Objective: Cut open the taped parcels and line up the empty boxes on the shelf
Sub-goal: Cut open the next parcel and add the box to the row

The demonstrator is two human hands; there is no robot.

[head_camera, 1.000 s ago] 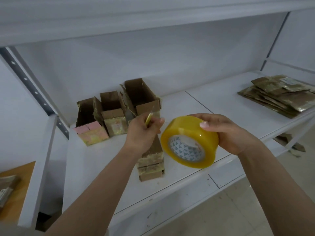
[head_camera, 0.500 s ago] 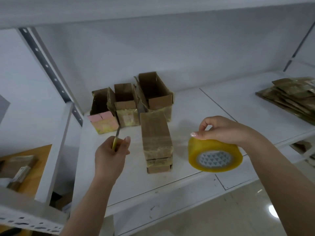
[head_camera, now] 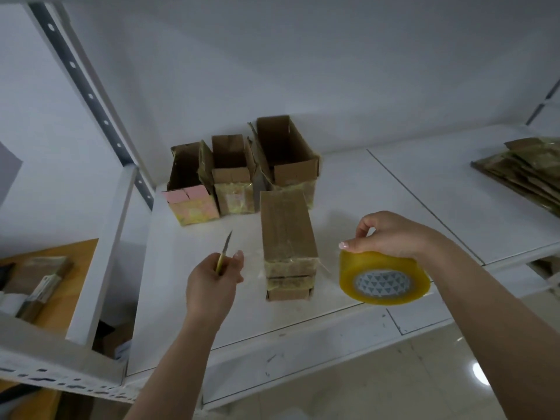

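A taped brown parcel (head_camera: 288, 237) lies closed on the white shelf (head_camera: 394, 189), between my hands. My left hand (head_camera: 212, 286), left of it, grips a small yellow-handled knife (head_camera: 225, 251) with the blade pointing up and away. My right hand (head_camera: 391, 234) holds a big roll of yellow tape (head_camera: 383, 277) from above, just right of the parcel near the shelf's front edge. Three opened boxes stand in a row at the back: the left one (head_camera: 189, 183), the middle one (head_camera: 231, 177) and the right one (head_camera: 288, 153).
A pile of flattened taped cardboard (head_camera: 527, 174) lies at the far right of the shelf. A perforated metal upright (head_camera: 91, 95) rises at the left. Beyond it, a wooden surface (head_camera: 72, 280) holds small packages. Tiled floor shows below the shelf.
The view has swung left and closer. My left hand with the knife moved left off the parcel. My right hand lowered the tape roll to the right, turning it flatter.
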